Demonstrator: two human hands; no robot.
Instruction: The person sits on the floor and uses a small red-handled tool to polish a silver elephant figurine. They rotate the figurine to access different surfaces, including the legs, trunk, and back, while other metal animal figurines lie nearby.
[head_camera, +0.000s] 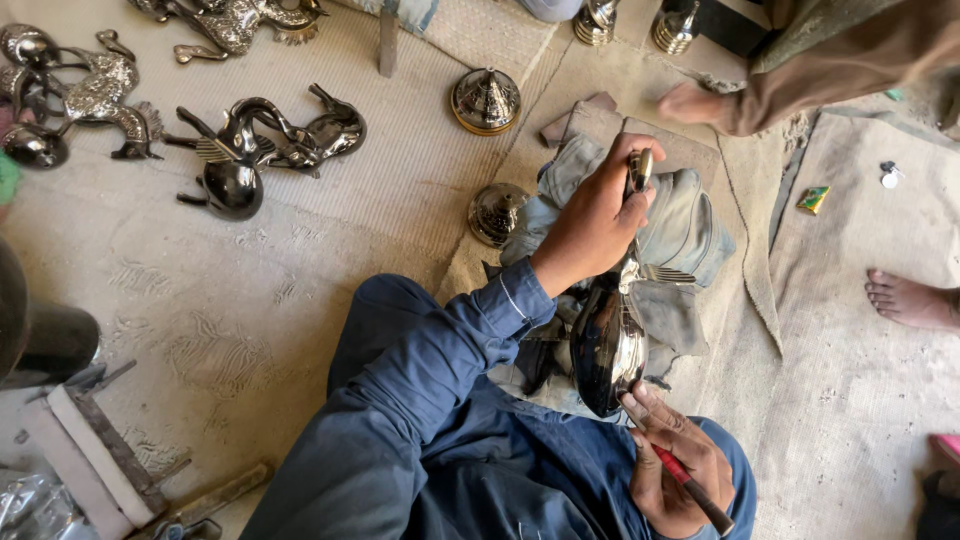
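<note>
A polished metal bird figure is held over the lap of a person in blue sleeves, its dark, mirror-bright body lying lengthwise between the two hands and resting on a bundle of grey cloth. The neck end of the figure is gripped by the left hand, whose fingers are wrapped tightly around it, with the brass-coloured head showing just above the knuckles. A slender tool with a red handle is pinched in the right hand, low in the picture, the fingers being pressed together around the shaft — its tip is set at or very near the lower rim of the figure, though actual contact cannot be made out. On the woven mat to the left, well apart from the hands, a cluster of dark bird figures is laid, and a pale silvery bird figure lies nearer the edge. Two domed metal lids are seen on the ground — one above the cloth, the other just beside it. At the right edge a bare foot of another person is planted on the sacking, and a second foot is seen under brown fabric at the top.
</note>
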